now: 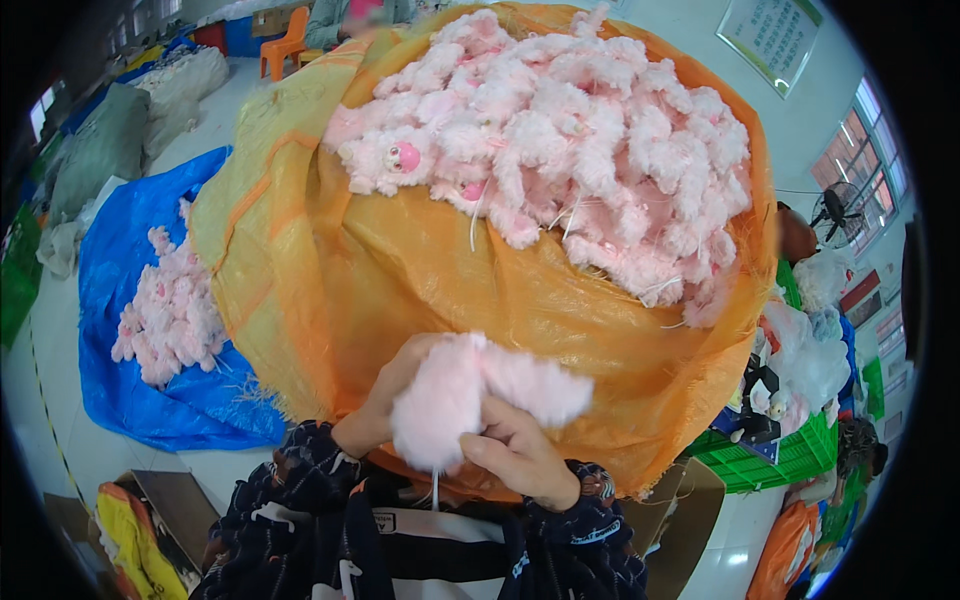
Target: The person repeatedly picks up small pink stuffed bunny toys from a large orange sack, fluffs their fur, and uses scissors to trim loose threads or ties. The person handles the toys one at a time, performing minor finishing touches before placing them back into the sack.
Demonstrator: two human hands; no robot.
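A toy-making workshop or factory floor: a huge orange woven sack (480, 290) heaped with pink plush pieces (570, 120); more lie on a blue tarpaulin (120, 390) over the pale floor; stuffed grey sacks (100, 150), a green plastic crate (790, 460), a wall fan (835, 210) by large windows.

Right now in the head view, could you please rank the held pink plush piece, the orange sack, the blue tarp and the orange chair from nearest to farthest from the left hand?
1. Pink plush piece: gripped by the left hand.
2. Orange sack: directly behind it.
3. Blue tarp: on the floor, left.
4. Orange chair: far back, upper left.
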